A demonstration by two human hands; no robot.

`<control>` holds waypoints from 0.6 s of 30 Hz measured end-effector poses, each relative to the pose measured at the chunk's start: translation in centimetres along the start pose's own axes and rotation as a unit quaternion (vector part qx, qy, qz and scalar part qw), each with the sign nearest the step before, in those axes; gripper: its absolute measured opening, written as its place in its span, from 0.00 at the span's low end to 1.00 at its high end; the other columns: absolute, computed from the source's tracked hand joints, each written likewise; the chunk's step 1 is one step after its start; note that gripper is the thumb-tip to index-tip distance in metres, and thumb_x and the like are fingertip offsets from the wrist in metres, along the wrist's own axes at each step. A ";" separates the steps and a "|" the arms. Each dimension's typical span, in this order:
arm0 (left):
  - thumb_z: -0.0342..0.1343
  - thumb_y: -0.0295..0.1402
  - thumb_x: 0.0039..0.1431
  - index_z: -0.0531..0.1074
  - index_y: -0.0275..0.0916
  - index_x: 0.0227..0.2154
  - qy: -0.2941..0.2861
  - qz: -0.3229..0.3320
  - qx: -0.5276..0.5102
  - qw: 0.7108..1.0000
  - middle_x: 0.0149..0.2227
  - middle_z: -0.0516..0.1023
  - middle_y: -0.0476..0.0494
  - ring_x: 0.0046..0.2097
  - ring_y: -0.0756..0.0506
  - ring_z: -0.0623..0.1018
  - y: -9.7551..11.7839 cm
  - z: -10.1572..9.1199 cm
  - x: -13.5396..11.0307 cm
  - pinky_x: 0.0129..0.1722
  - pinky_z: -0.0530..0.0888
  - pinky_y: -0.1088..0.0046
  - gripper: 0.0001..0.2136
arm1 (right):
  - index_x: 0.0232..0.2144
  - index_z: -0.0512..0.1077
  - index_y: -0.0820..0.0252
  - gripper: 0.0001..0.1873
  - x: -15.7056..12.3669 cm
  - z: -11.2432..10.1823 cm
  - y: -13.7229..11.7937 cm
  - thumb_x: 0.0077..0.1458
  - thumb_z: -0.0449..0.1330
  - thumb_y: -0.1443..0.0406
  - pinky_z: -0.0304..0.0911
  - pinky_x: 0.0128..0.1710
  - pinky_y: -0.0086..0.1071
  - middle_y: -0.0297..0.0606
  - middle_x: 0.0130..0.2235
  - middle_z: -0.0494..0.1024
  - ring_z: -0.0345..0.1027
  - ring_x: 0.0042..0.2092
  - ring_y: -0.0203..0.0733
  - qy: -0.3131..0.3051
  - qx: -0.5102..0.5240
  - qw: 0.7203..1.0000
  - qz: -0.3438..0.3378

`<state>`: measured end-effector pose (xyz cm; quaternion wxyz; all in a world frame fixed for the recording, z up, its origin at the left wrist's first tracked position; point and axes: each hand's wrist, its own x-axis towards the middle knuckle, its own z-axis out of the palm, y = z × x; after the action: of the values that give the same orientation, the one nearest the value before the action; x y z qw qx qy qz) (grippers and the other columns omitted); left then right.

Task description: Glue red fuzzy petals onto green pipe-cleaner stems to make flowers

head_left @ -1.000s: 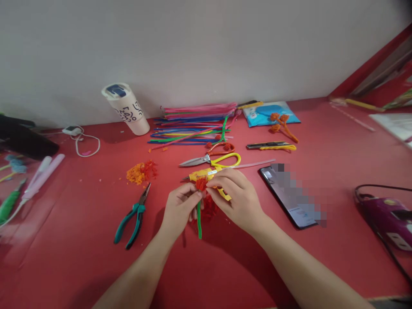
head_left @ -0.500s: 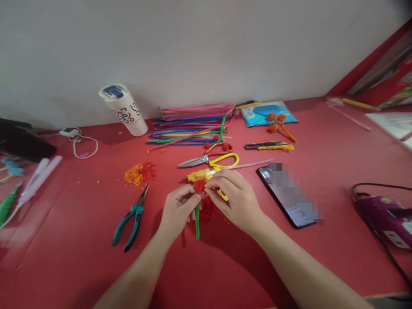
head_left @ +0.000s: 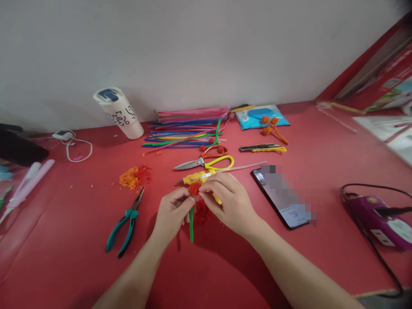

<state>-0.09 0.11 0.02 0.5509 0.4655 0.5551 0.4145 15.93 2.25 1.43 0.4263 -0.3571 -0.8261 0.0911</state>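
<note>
My left hand [head_left: 174, 209] pinches a green pipe cleaner [head_left: 191, 227] just under the fuzzy red ball [head_left: 194, 189] at its top; the stem hangs down below my fingers. From the other side, the fingertips of my right hand [head_left: 227, 197] are closed on the ball's right edge. Beneath the hands lies a pile of red fuzz clippings [head_left: 202, 213]. A yellow glue gun [head_left: 195, 177] sits just behind, partly covered by my right hand. Beyond it rest scissors [head_left: 202, 162] with one orange and one yellow handle loop.
Teal-handled pliers [head_left: 128, 223] lie left of my hands, near orange and red clippings [head_left: 130, 177]. A phone [head_left: 280, 199] lies to the right, with a purple power strip [head_left: 380, 219] further over. Behind are pipe cleaners [head_left: 186, 128], a utility knife [head_left: 260, 147], a wipes pack [head_left: 264, 115] and a tumbler [head_left: 120, 113].
The whole view has shifted slightly, so the table things appear further left. Both hands keep their hold on the red ball and its green stem, with little visible change.
</note>
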 end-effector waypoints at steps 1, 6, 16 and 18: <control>0.55 0.35 0.50 0.67 0.37 0.20 0.002 -0.002 0.000 1.000 0.15 0.67 0.55 0.13 0.57 0.63 0.0 0.0 0.0 0.12 0.58 0.83 0.08 | 0.32 0.68 0.59 0.05 0.0 0.0 0.0 0.57 0.53 0.71 0.62 0.36 0.34 0.39 0.33 0.75 0.66 0.35 0.40 0.001 0.000 1.000 -0.002; 0.56 0.35 0.49 0.68 0.37 0.21 0.009 -0.009 -0.003 1.000 0.15 0.67 0.55 0.13 0.57 0.62 0.0 0.0 0.1 0.12 0.57 0.83 0.08 | 0.31 0.68 0.59 0.05 0.0 -0.1 0.0 0.57 0.53 0.70 0.62 0.37 0.34 0.40 0.33 0.76 0.66 0.35 0.40 -0.003 -0.010 1.000 -0.009; 0.56 0.35 0.50 0.68 0.37 0.20 -0.004 0.012 0.011 1.000 0.16 0.67 0.54 0.14 0.57 0.63 -0.2 0.0 0.1 0.13 0.58 0.83 0.09 | 0.31 0.68 0.58 0.06 -0.1 -0.3 0.1 0.57 0.52 0.70 0.62 0.37 0.35 0.39 0.32 0.75 0.66 0.34 0.40 -0.014 -0.013 1.000 -0.014; 0.56 0.35 0.50 0.70 0.37 0.21 -0.004 0.016 0.001 1.000 0.16 0.68 0.54 0.14 0.56 0.63 -0.1 0.1 0.1 0.13 0.59 0.82 0.08 | 0.33 0.68 0.58 0.04 -0.2 -0.4 0.1 0.56 0.54 0.71 0.62 0.37 0.35 0.40 0.34 0.75 0.66 0.36 0.40 0.000 0.000 1.000 -0.013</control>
<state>-0.03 0.16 -0.10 0.5458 0.4762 0.5461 0.4209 16.36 2.14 1.46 0.4278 -0.3464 -0.8305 0.0852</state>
